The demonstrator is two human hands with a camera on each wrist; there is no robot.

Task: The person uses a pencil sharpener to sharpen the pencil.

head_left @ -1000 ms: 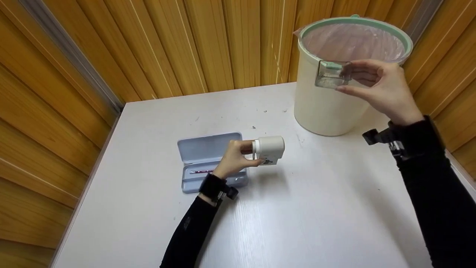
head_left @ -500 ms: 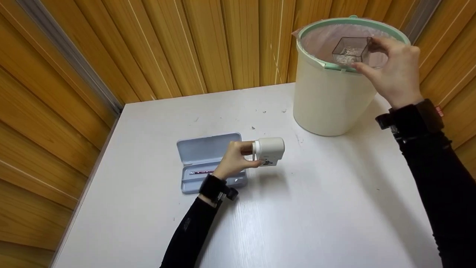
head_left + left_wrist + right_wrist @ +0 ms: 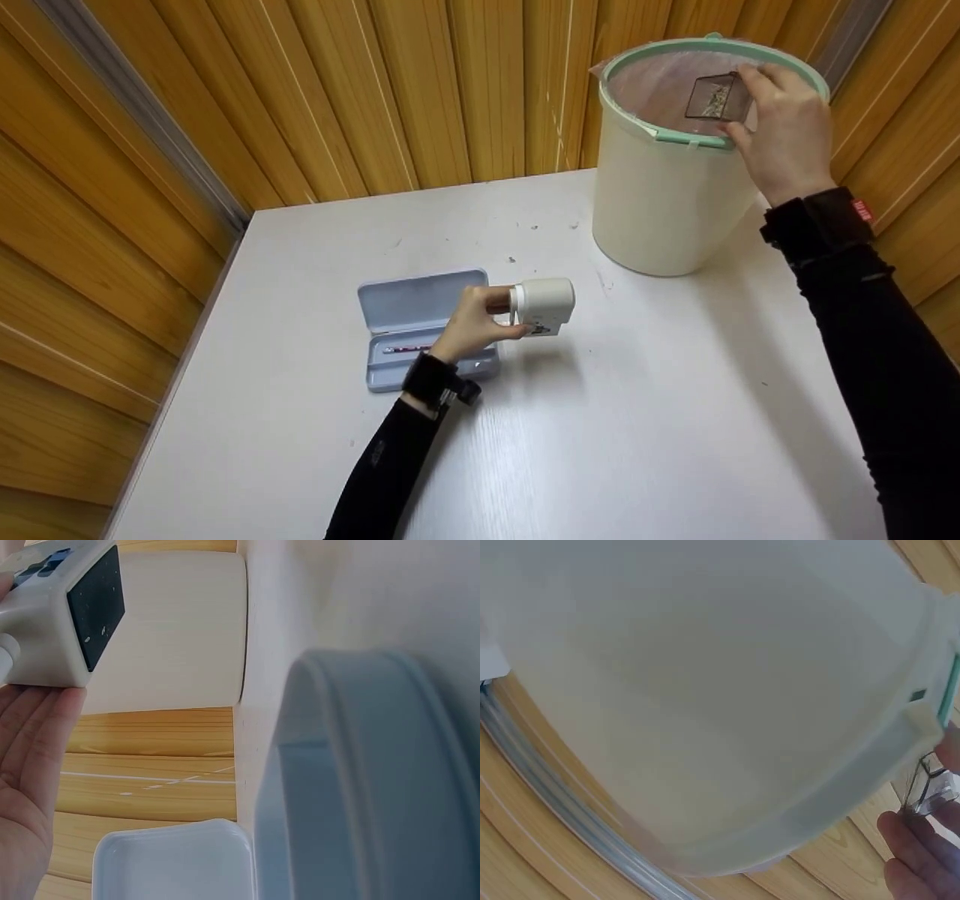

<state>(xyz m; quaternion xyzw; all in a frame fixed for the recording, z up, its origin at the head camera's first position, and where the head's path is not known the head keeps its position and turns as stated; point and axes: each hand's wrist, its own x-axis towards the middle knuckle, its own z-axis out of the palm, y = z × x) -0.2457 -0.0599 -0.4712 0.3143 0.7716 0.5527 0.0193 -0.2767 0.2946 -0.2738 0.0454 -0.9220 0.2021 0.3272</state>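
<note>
My left hand [image 3: 472, 326] grips a white pencil sharpener [image 3: 547, 298] above the table, thumb below and fingers above. In the left wrist view a dark end face of the sharpener [image 3: 97, 607] shows with pale specks on it. At the upper right, my right hand [image 3: 791, 135] pinches a clear shavings drawer [image 3: 711, 99] over the mouth of a cream bin [image 3: 660, 206]. The drawer is tilted on its side, with pale shavings inside. In the right wrist view fingers [image 3: 911, 847] hold the drawer [image 3: 934, 791] beside the bin's rim; part of it is cut off.
Behind my left hand lies an open blue pencil case [image 3: 420, 294] with a red patterned pencil [image 3: 405, 349] in it. The bin has a green rim and a pinkish liner [image 3: 649, 82]. Small dark bits dot the white table [image 3: 637, 420]. Wood-panelled walls [image 3: 450, 97] stand close behind.
My right hand has carried the shavings drawer from in front of the bin up over its mouth, then tipped it onto its side. The left hand and sharpener have stayed put.
</note>
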